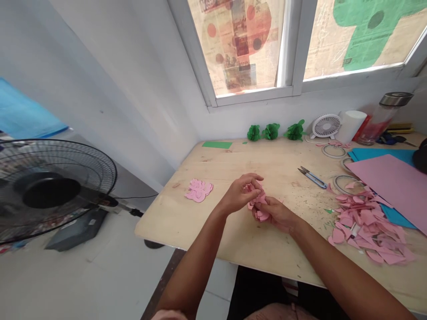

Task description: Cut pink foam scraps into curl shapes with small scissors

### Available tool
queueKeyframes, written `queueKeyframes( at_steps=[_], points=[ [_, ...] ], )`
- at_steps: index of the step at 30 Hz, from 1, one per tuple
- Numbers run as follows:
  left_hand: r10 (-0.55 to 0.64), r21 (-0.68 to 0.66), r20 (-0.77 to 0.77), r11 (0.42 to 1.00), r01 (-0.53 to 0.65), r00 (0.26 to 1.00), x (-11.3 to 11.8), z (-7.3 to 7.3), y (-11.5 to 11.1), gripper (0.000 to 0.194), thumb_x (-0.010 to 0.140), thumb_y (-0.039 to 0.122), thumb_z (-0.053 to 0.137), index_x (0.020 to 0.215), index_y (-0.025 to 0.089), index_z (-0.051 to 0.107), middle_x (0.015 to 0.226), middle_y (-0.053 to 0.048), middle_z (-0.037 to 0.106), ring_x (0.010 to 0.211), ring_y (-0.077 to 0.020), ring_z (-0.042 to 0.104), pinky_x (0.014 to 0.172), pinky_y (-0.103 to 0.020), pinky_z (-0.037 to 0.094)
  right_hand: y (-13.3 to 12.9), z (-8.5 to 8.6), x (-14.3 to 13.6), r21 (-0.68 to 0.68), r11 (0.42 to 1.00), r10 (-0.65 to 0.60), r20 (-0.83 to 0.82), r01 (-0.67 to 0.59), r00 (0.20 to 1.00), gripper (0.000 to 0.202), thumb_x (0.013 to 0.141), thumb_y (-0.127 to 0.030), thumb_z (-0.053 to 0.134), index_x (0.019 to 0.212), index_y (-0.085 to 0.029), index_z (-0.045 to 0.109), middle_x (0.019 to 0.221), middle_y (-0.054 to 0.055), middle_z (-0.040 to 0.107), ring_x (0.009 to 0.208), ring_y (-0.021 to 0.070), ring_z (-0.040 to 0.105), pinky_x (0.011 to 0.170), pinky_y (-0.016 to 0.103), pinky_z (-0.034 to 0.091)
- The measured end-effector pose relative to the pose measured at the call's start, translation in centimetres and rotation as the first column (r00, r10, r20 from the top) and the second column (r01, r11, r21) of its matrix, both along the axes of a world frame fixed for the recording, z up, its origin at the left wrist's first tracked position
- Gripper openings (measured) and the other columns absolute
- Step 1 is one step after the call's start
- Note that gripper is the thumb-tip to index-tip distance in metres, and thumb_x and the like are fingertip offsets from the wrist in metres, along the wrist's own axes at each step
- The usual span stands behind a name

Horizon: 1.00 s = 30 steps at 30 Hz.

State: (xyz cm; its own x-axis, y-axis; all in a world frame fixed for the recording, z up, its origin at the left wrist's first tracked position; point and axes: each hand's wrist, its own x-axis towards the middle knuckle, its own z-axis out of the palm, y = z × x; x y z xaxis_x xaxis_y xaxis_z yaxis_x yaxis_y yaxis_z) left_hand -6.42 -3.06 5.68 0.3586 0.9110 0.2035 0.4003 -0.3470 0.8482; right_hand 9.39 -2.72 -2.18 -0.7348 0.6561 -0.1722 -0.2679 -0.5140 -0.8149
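Observation:
Over the middle of the table, my right hand [278, 215] grips a small bundle of pink paper cut-outs [263, 216], thumb on top and fingers underneath. My left hand [240, 193] bends over the upper end of the same bundle, its thumb and fingers around the paper edges. Part of the bundle is hidden behind the fingers. To the left lies a flat stack of scalloped pink paper shapes [199, 190], apart from both hands. Blue-handled thread snips [312, 177] rest on the tabletop to the right of my hands.
Pink paper scraps [367, 222] pile up at right, beside pink sheets [393, 182] and tape rings [334, 151]. Several green paper figures [271, 131], a small white fan [326, 126] and a glass bottle [380, 120] line the wall. A large floor fan [50, 189] stands left.

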Motion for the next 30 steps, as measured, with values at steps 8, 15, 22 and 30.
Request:
queueKeyframes(
  at_steps=[8,15,22,30],
  points=[
    [0.172,-0.234,0.140,0.963,-0.136,0.975,0.8,-1.8,1.4,0.009,0.069,0.022,0.060,0.069,0.014,0.056,0.067,-0.001,0.059,0.060,-0.0104,0.055,0.059,-0.024,0.044,0.0,-0.1,-0.2,0.003,1.000,0.029,-0.006,-0.029,1.000,0.027,0.073,-0.038,0.067,0.083,-0.014,0.060,0.072,0.004,0.060,0.063,0.0128,0.054,0.057,0.026,0.040],
    [0.250,-0.191,0.122,0.956,-0.224,0.961,0.8,-2.6,1.5,0.004,0.065,0.016,0.058,0.068,0.014,0.057,0.066,0.000,0.059,0.059,-0.0098,0.055,0.058,-0.024,0.045,0.0,0.2,-0.2,0.010,1.000,-0.008,0.015,0.008,1.000,0.027,0.069,-0.033,0.070,0.083,-0.013,0.060,0.071,0.004,0.061,0.062,0.0125,0.054,0.056,0.024,0.040],
    [0.234,-0.180,0.096,0.960,-0.214,0.968,0.3,-3.0,0.8,0.007,0.069,0.020,0.057,0.073,0.015,0.057,0.083,-0.004,0.064,0.072,-0.0127,0.059,0.064,-0.025,0.047,-0.1,0.6,-0.3,0.003,1.000,-0.015,0.049,0.015,0.999,0.023,0.064,-0.025,0.071,0.081,-0.014,0.060,0.066,0.002,0.061,0.059,0.0124,0.052,0.052,0.024,0.039],
    [0.371,-0.058,0.100,0.929,-0.367,0.923,-1.1,-3.4,0.7,0.022,0.075,0.031,0.055,0.092,0.017,0.057,0.098,-0.007,0.064,0.089,-0.0162,0.060,0.078,-0.030,0.046,0.3,0.4,-0.4,0.022,0.982,-0.190,0.073,0.189,0.979,0.016,0.066,-0.026,0.068,0.065,-0.012,0.060,0.063,0.003,0.060,0.056,0.0111,0.051,0.051,0.023,0.036]
  ],
)
